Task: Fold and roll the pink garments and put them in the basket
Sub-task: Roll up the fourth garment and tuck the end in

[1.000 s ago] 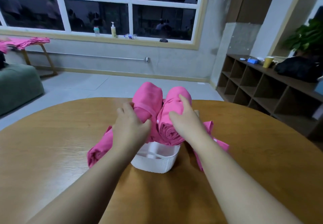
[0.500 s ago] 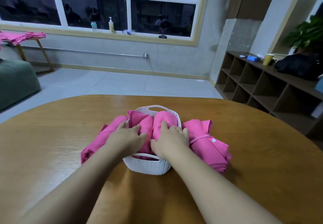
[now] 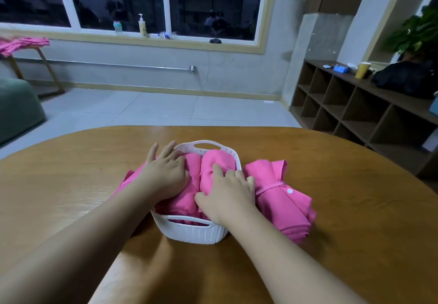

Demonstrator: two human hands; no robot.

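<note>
Rolls of pink cloth fill the white basket (image 3: 189,229) in the middle of the brown worktop (image 3: 355,244) — two of them lie side by side. The left hand (image 3: 166,173) rests flat on the left roll (image 3: 192,185), its fingers spread and reaching to the basket's far rim. The right hand (image 3: 227,192) presses on the right roll (image 3: 216,161), its fingers bent a little on the cloth but not wrapped round it. So two garments look done and tucked in.

Some work looks left. One folded pink garment (image 3: 282,197) with a white button lies on the worktop, just beside the basket on the right. Another pink garment (image 3: 125,183) peeks out on the left, mostly hidden by the left arm — I cannot tell if it is folded. The basket looks nearly full, so fitting more may be hard.
</note>
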